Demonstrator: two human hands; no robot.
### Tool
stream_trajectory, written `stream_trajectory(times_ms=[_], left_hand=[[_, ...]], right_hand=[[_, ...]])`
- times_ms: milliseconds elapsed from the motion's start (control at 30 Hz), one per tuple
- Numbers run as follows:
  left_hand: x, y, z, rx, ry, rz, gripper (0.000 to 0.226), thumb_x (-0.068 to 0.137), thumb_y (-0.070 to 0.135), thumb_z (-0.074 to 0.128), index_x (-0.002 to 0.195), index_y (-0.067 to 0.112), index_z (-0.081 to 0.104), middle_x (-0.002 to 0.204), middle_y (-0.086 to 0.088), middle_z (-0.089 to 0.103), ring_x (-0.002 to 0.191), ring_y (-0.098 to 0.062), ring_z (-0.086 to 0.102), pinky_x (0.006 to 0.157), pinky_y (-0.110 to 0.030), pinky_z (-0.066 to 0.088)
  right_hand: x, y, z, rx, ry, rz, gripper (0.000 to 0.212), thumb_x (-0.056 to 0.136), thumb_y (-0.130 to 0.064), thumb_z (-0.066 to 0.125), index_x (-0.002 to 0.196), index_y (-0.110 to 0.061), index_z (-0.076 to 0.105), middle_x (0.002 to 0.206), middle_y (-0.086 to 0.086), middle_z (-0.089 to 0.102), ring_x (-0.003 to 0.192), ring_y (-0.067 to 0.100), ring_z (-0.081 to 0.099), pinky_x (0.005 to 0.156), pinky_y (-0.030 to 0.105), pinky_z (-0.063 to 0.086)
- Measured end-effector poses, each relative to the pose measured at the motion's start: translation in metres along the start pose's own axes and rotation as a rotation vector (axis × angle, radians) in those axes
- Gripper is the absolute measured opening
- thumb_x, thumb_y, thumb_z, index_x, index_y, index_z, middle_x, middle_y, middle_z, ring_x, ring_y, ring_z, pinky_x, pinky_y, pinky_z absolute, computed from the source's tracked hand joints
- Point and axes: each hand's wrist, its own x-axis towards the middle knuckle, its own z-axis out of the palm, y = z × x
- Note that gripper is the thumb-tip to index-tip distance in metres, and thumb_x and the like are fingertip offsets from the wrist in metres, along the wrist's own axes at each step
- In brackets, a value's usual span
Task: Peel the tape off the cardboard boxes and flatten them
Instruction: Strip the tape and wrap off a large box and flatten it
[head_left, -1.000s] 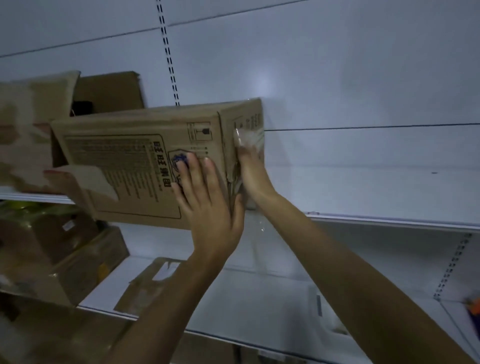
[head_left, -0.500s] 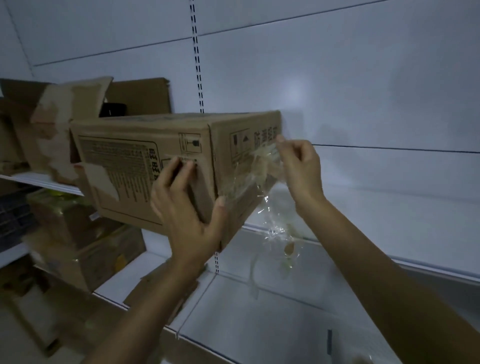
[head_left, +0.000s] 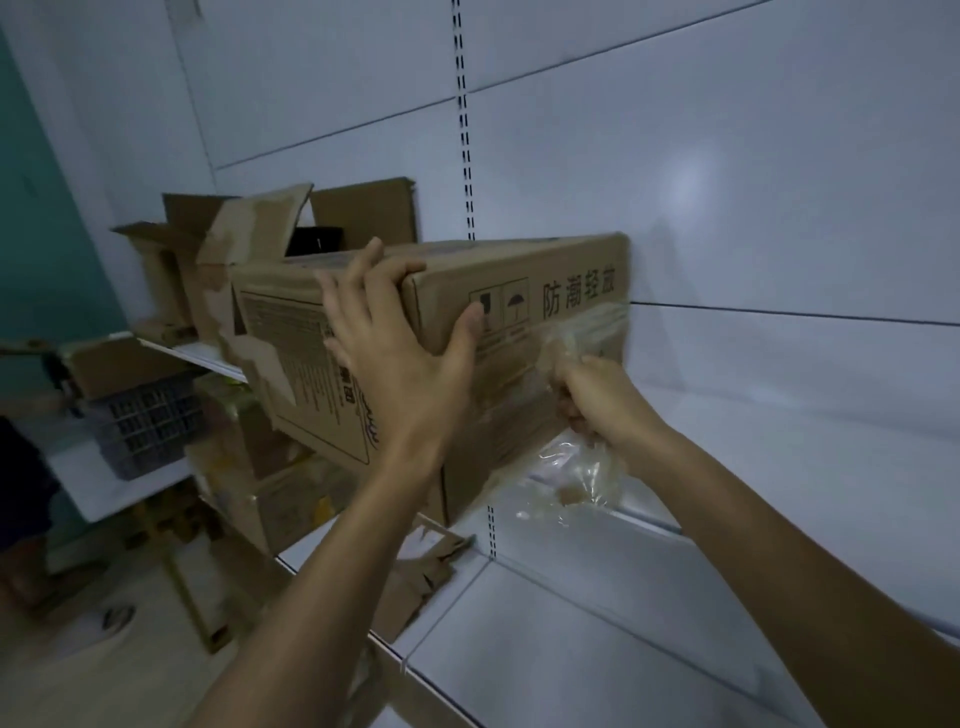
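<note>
A brown cardboard box (head_left: 550, 291) with printed characters rests on a white shelf, its short end facing me. My left hand (head_left: 400, 358) lies spread over the box's near vertical corner, fingers on the long side and top edge, thumb on the end face. My right hand (head_left: 597, 400) pinches a strip of clear tape (head_left: 582, 332) that is partly peeled from the end face. A crumpled length of the tape (head_left: 576, 478) hangs below that hand.
The white shelf (head_left: 779, 441) runs off to the right, with a lower shelf (head_left: 571, 649) beneath it. Opened cardboard boxes (head_left: 218, 249) stand behind on the left, more boxes (head_left: 291, 493) below them. A dark plastic crate (head_left: 145, 421) sits at far left. Flat cardboard (head_left: 426, 577) lies on the lower shelf.
My left hand slid up to the box's top corner. My right hand pulled the tape down and toward me along the end face. The view shifted, showing more of the box's end.
</note>
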Motion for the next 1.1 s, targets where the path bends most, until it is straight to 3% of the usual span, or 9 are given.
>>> stream_trajectory(times_ms=[100,167,333,467,600,733,833,967,1100], left_hand=[[0.007,-0.004,-0.024,-0.098,0.015,0.002,0.042,0.079,0.025,0.075,0.109,0.033,0.046,0.137,-0.001,0.043,0.134,-0.032,0.038,0.102,-0.060,0.039],[0.017,-0.005,-0.044,-0.188,0.005,-0.023,0.041,0.080,0.028,0.073,0.106,0.041,0.045,0.130,0.000,0.046,0.122,-0.024,0.051,0.091,-0.050,0.052],[0.044,-0.009,-0.087,-0.351,-0.011,-0.048,0.038,0.085,0.020,0.073,0.114,0.025,0.049,0.117,0.005,0.055,0.102,-0.004,0.063,0.070,-0.023,0.058],[0.055,-0.019,-0.107,-0.460,-0.054,-0.101,0.042,0.082,0.025,0.074,0.117,0.025,0.051,0.119,0.001,0.058,0.101,-0.014,0.067,0.070,-0.027,0.059],[0.070,-0.037,-0.123,-0.527,-0.101,-0.161,0.045,0.078,0.034,0.075,0.118,0.029,0.053,0.119,0.002,0.058,0.097,-0.014,0.069,0.069,-0.029,0.060],[0.095,-0.061,-0.128,-0.395,-0.218,-0.104,0.049,0.080,0.044,0.072,0.123,0.030,0.050,0.127,0.002,0.052,0.106,-0.019,0.064,0.079,-0.040,0.059],[0.090,-0.076,-0.115,-0.004,-0.135,0.048,0.055,0.092,0.039,0.061,0.140,0.021,0.040,0.140,-0.002,0.044,0.125,-0.020,0.049,0.100,-0.052,0.046],[0.046,-0.059,-0.074,0.359,-0.087,0.337,0.064,0.093,0.017,0.050,0.152,0.018,0.024,0.161,-0.010,0.014,0.148,-0.026,0.006,0.115,-0.058,-0.001],[0.024,-0.027,-0.031,0.297,-0.243,0.535,0.049,0.101,0.037,0.035,0.145,0.017,0.042,0.151,-0.004,0.041,0.145,-0.024,0.026,0.116,-0.055,-0.001]], right_hand=[[-0.003,-0.011,-0.014,-0.120,-0.024,-0.160,0.030,0.086,-0.044,0.062,0.065,-0.024,0.057,0.060,-0.016,0.056,0.056,0.003,0.053,0.054,0.022,0.036],[-0.007,-0.020,-0.023,-0.167,-0.023,-0.287,0.028,0.085,-0.034,0.068,0.068,-0.014,0.059,0.059,-0.014,0.051,0.054,0.004,0.047,0.054,0.019,0.035],[-0.030,-0.050,-0.026,-0.264,0.022,-0.611,0.022,0.081,-0.020,0.070,0.067,-0.007,0.059,0.058,0.003,0.051,0.053,0.007,0.043,0.055,0.026,0.036],[-0.057,-0.065,-0.018,-0.292,0.098,-0.781,0.027,0.077,-0.021,0.066,0.059,-0.012,0.048,0.061,-0.002,0.051,0.055,0.003,0.046,0.071,0.029,0.035],[-0.077,-0.071,-0.027,0.028,0.125,-0.746,0.006,0.071,-0.014,0.064,0.075,-0.009,0.062,0.051,-0.003,0.050,0.042,0.004,0.044,0.041,0.017,0.039],[-0.088,-0.063,-0.017,0.264,0.118,-0.626,0.019,0.072,-0.005,0.056,0.084,-0.015,0.067,0.046,-0.008,0.046,0.035,0.005,0.038,0.038,0.015,0.035],[-0.093,-0.058,0.010,0.284,0.110,-0.576,0.019,0.074,-0.009,0.060,0.078,-0.024,0.071,0.048,-0.008,0.049,0.038,0.006,0.043,0.040,0.017,0.040],[-0.098,-0.054,0.053,0.110,-0.024,-0.499,0.011,0.079,-0.022,0.066,0.080,-0.011,0.064,0.061,-0.001,0.058,0.048,0.009,0.054,0.050,0.024,0.049],[-0.105,-0.063,0.075,0.005,0.006,-0.513,0.015,0.088,-0.009,0.063,0.074,-0.006,0.058,0.061,0.005,0.054,0.051,0.012,0.053,0.053,0.026,0.046]])
